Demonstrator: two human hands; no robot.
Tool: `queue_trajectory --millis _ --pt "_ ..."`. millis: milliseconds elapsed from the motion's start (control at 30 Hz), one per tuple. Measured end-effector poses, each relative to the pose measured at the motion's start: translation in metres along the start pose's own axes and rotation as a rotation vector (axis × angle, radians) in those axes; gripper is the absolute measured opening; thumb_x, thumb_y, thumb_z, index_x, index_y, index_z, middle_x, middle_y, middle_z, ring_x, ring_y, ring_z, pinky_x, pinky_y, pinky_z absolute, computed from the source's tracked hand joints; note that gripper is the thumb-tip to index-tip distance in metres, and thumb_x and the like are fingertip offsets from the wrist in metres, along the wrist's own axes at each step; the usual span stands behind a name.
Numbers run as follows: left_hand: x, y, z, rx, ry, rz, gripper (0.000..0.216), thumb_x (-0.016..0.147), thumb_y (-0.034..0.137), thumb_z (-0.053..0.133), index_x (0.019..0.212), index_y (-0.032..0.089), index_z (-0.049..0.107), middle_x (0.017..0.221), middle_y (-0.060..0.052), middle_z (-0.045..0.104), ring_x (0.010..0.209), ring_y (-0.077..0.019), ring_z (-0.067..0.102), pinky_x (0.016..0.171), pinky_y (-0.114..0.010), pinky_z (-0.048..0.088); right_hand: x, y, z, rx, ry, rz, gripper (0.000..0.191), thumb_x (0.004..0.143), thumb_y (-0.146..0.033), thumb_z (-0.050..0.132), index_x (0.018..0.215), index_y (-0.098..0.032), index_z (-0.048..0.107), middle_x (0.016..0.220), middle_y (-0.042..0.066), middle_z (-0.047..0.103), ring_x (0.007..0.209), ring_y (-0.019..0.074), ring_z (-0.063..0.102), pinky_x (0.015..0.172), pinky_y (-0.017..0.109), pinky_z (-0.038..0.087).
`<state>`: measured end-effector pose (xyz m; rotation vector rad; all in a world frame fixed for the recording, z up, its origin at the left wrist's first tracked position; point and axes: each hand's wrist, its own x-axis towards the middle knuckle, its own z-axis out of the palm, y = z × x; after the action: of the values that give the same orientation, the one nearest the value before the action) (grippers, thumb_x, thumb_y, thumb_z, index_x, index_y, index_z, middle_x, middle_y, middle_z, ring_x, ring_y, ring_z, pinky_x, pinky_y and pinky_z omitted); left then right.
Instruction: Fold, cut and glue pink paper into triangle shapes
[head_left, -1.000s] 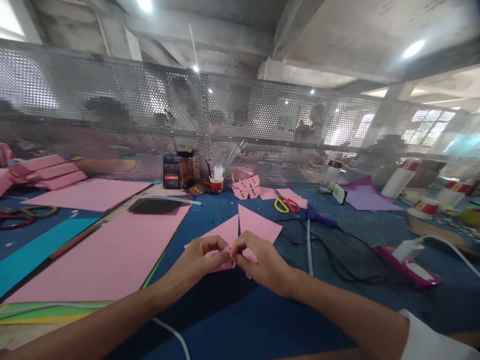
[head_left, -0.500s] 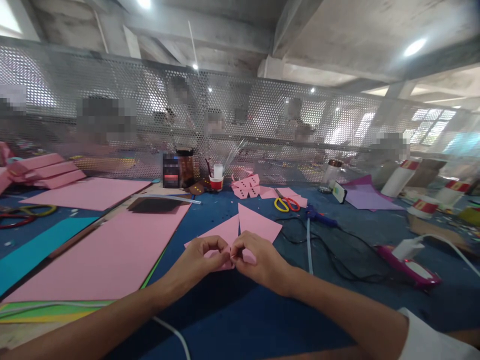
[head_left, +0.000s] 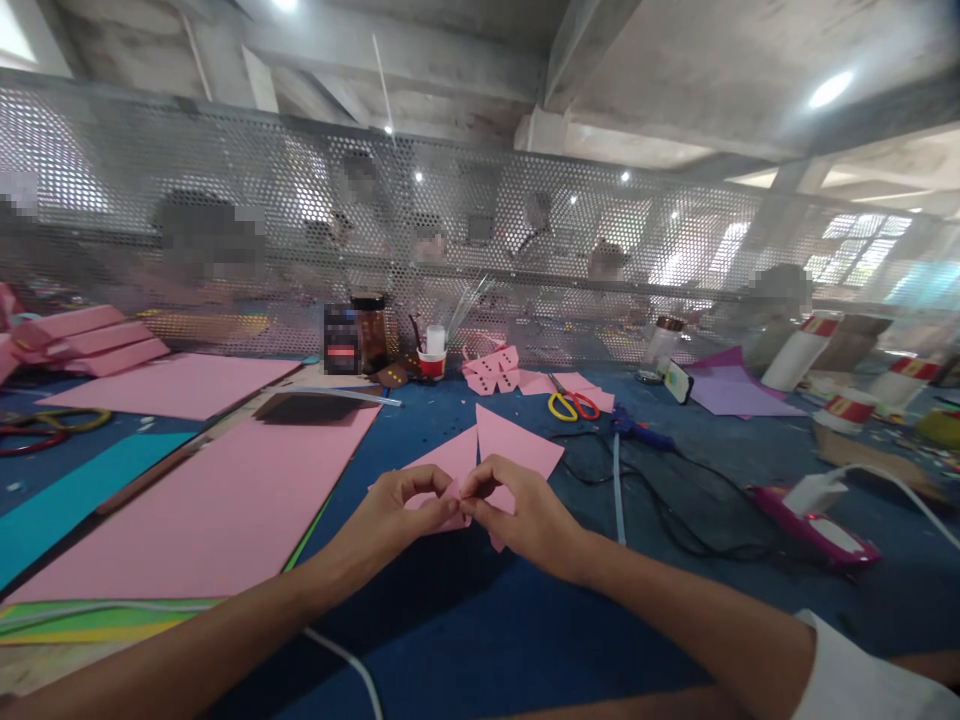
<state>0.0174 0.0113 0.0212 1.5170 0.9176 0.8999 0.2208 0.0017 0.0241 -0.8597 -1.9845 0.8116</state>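
Both hands meet at the near middle of a folded pink paper piece (head_left: 517, 445), whose two pointed wings spread away from me with a narrow gap between them. My left hand (head_left: 416, 505) pinches the paper between thumb and forefinger on the left of that gap. On the right, my right hand (head_left: 517, 510) is closed in a pinch on the same paper, its fingertips touching or nearly touching the left ones. A small pink corner sticks out below the right fingers. The pinched fold itself is mostly hidden by my fingertips.
Large pink sheets (head_left: 202, 500) lie to the left beside a blue strip (head_left: 82, 490). Scissors (head_left: 574, 403), a blue glue gun (head_left: 641, 432) and a pink butterfly cutout (head_left: 491, 370) sit beyond my hands. A magenta power strip (head_left: 814, 525) with cables lies right.
My hands have shifted very slightly upward with the pinched paper. A pink corner now shows below my right fingers. Both pinches stay closed.
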Motion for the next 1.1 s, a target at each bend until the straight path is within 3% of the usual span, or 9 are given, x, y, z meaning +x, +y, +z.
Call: queue_trajectory --millis 133,333,567,733,1100 --pt "-0.001 0.001 0.002 -0.094 -0.045 -0.029 0.025 0.076 0.04 0.077 0.078 0.017 0.068 0.084 -0.002 0.068 0.087 -0.0211 0.068 0.093 -0.04 0.055 -0.001 0.002 0.001 -0.031 0.007 -0.019 0.004 0.092 -0.022 0.062 0.095 -0.02 0.063 0.089 0.002 0.067 0.082 0.0152 0.064 0.074 0.027 0.051" --pt "-0.001 0.003 0.003 -0.024 -0.035 -0.071 0.027 0.073 0.042 0.075 0.076 0.016 0.068 0.079 -0.002 0.069 0.08 -0.0199 0.068 0.087 -0.037 0.056 -0.002 0.009 0.002 -0.174 -0.007 -0.19 0.006 0.089 -0.016 0.061 0.092 -0.021 0.061 0.093 0.003 0.066 0.088 0.017 0.063 0.081 0.03 0.05" --pt "0.0 -0.002 0.0 -0.079 -0.038 -0.059 0.025 0.074 0.04 0.077 0.079 0.017 0.067 0.082 -0.002 0.068 0.084 -0.021 0.068 0.091 -0.039 0.055 -0.001 0.002 0.002 -0.034 0.0 -0.043 0.008 0.092 -0.021 0.062 0.1 -0.021 0.063 0.089 0.002 0.067 0.083 0.0161 0.065 0.073 0.028 0.053" --pt "0.0 0.0 0.002 -0.077 -0.031 -0.049 0.024 0.076 0.039 0.076 0.078 0.017 0.067 0.081 0.0 0.067 0.083 -0.0194 0.068 0.091 -0.039 0.056 -0.001 0.002 0.002 -0.044 0.013 -0.029 0.004 0.091 -0.022 0.063 0.094 -0.02 0.064 0.087 0.002 0.067 0.085 0.0162 0.064 0.073 0.027 0.051" --pt "0.001 -0.002 0.003 0.11 -0.04 -0.034 0.022 0.077 0.037 0.068 0.079 0.015 0.069 0.079 -0.003 0.068 0.079 -0.0201 0.065 0.081 -0.033 0.055 -0.002 0.016 0.006 -0.232 0.017 -0.276 0.012 0.084 -0.011 0.061 0.09 -0.021 0.058 0.09 0.002 0.066 0.085 0.0153 0.062 0.079 0.027 0.047"
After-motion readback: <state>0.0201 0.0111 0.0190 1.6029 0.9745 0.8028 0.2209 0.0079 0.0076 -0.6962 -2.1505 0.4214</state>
